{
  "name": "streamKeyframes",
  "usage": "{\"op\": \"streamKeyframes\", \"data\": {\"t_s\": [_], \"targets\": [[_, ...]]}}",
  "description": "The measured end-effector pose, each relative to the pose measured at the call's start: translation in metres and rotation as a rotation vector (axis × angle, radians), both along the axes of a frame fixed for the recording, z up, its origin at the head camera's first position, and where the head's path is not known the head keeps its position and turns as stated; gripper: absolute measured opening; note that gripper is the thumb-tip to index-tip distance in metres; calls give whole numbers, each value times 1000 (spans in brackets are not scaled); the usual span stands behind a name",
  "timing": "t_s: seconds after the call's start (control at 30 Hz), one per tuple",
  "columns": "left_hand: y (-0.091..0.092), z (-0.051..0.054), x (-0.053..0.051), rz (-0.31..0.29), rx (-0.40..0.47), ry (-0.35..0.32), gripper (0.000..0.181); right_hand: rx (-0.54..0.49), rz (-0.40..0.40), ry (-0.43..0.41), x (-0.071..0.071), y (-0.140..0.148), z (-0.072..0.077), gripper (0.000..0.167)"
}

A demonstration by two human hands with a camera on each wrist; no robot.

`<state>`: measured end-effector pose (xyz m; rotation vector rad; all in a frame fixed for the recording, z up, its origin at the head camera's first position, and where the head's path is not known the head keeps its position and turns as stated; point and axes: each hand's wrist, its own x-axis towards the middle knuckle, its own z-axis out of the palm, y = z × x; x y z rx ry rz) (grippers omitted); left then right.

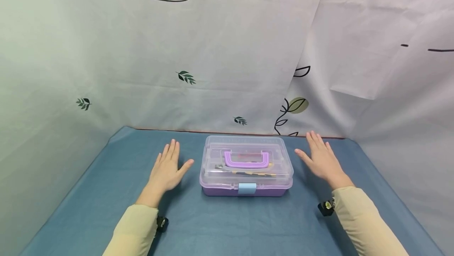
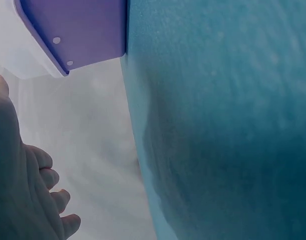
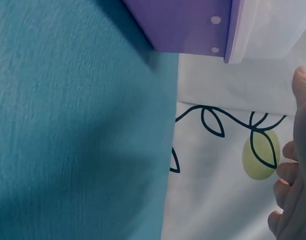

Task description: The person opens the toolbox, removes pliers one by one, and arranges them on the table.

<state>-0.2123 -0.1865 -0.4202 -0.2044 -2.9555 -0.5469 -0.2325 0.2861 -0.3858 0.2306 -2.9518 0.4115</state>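
A purple plastic storage box (image 1: 244, 192) with a clear lid stands on the blue cloth, its light blue latch (image 1: 247, 188) facing me. The lid is down, and a purple handle (image 1: 247, 164) lies on top of it. Through the lid some long thin items show, too blurred to name. To the box's left, my left hand (image 1: 167, 171) is held with straight fingers and the thumb out, apart from the box. On the other side my right hand (image 1: 322, 160) has its fingers straight too, touching nothing. Both wrist views show a purple end of the box beyond the thumb.
Blue cloth (image 1: 227, 228) covers the table. Behind and at both sides hangs a white curtain (image 1: 227, 51) printed with leaves. A dark wrist camera (image 1: 162, 223) sits on the left wrist, another dark camera (image 1: 326, 207) on the right.
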Motion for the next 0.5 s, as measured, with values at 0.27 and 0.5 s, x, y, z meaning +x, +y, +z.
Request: {"op": "streamKeyframes", "data": {"t_s": [0.27,0.5], "targets": [[3,2,4,-10,59,8,86,-81,22,18,0,-8,2,86],[5,2,5,-19,107,13,84,-116,42,14,-1,-14,3,83]]}}
